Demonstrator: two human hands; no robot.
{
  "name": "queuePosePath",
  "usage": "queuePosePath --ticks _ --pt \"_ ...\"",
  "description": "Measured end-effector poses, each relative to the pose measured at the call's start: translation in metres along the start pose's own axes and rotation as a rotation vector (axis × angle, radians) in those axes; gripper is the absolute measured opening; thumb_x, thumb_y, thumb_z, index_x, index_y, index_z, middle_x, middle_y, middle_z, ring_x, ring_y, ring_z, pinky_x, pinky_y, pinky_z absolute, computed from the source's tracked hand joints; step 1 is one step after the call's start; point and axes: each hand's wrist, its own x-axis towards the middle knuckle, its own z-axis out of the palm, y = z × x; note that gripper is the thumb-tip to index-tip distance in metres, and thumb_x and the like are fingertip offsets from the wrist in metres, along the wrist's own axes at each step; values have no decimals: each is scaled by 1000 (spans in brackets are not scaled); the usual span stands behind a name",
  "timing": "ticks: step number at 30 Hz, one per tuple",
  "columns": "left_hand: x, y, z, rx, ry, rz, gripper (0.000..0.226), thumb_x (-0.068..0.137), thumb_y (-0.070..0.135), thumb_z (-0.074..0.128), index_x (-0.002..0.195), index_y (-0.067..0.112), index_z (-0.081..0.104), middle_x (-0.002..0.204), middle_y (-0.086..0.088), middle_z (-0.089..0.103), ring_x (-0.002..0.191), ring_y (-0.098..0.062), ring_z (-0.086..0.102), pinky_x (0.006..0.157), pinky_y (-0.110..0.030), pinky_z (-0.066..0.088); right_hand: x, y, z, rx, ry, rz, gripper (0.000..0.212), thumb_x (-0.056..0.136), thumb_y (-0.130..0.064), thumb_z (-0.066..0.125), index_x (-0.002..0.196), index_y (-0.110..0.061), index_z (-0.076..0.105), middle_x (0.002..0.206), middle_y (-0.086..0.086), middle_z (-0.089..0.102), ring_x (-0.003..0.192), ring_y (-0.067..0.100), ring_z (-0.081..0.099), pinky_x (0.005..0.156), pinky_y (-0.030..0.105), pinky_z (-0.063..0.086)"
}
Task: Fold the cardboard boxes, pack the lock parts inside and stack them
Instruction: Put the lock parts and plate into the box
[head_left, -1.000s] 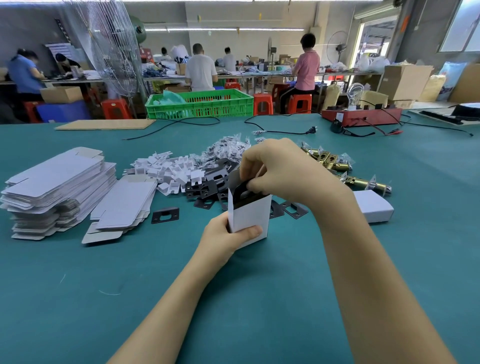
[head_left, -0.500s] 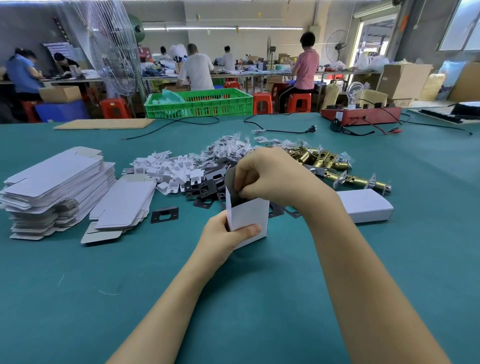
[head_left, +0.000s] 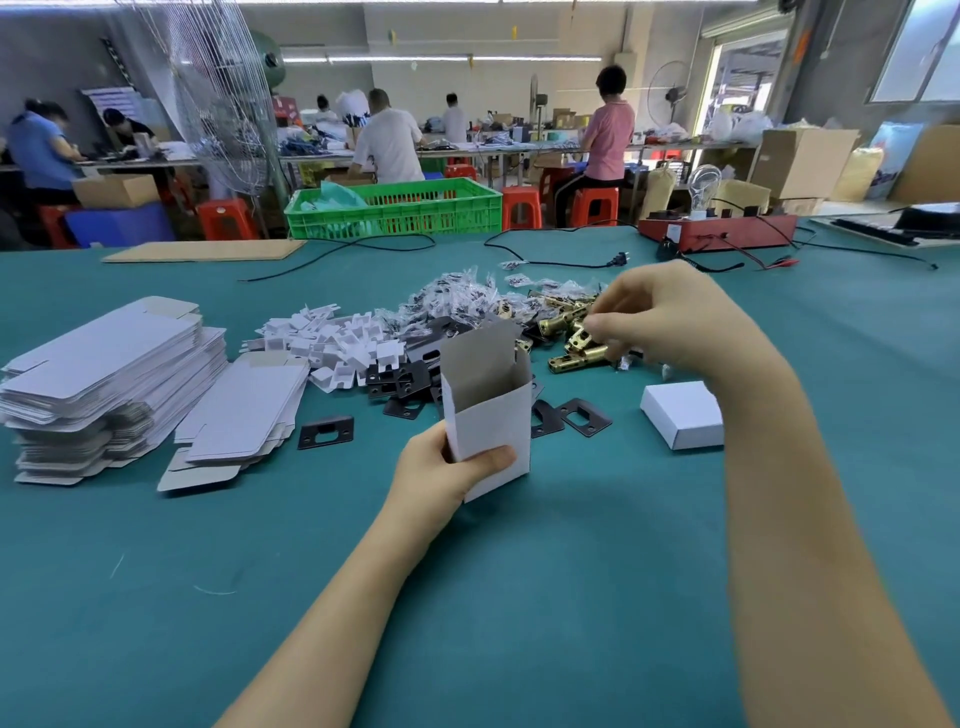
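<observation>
Here the left hand (head_left: 441, 470) grips a small white cardboard box (head_left: 488, 410) upright above the teal felt-covered counter (head_left: 519, 597), thumb curled across its front face, fingers behind it; the box's top is open, with a grey inner flap standing up at the back. The right hand (head_left: 670, 317) reaches forward over a heap of brass-coloured metal latch parts (head_left: 571, 338), its fingers curled and pinching one of them at the near edge of the heap; exactly which piece it has is hard to tell.

Just left of the brass heap lies a scatter of flat black metal strike plates (head_left: 405, 376), some behind the held box, one apart at the near left; beyond them sits a pile of small white plastic pieces (head_left: 337, 345), and further back a mound of little clear bags of screws (head_left: 457, 296). A tall stack of flat white unfolded box blanks (head_left: 104, 369) stands at the left, with a lower, slipping stack (head_left: 244, 410) just beside it. A closed white folded box (head_left: 683, 413) rests on the counter near the right forearm. At the far edge sit a green plastic crate (head_left: 395, 208) and a red flat device with cables (head_left: 717, 231).
</observation>
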Motion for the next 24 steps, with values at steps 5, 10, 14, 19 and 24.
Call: queuePosePath --ticks 5,10,14,19,24 --pt "2 -2 -3 -126 207 -12 18 77 15 82 90 22 72 84 9 76 77 -10 72 62 -21 56 7 30 5 -39 -62 170 13 88 -24 67 87 -11 66 77 4 71 62 10 69 49 20 45" --pt "5 -4 -7 -175 350 15 16 78 18 81 88 23 68 78 19 74 71 1 69 58 -15 51 13 46 22 -75 -132 234 14 93 -24 61 87 -12 65 82 6 71 67 13 68 53 22 46" --pt "6 -8 -6 -94 340 6 17 78 22 82 89 25 69 80 15 74 81 -7 70 69 -25 54 21 49 40 -49 -28 224 12 93 -22 58 85 -14 64 78 3 71 64 10 66 54 22 48" --pt "8 -11 -8 -68 317 6 18 78 25 81 89 29 67 81 16 73 83 -7 69 72 -27 53 40 52 80 64 94 212 16 91 -15 53 78 -17 61 75 3 71 69 15 68 62 29 52" --pt "8 -10 -7 -37 279 9 19 79 23 80 92 29 68 86 17 74 86 -7 70 78 -31 56 81 62 116 -216 90 105 25 93 -6 43 107 -5 63 105 11 66 94 25 59 80 33 48"
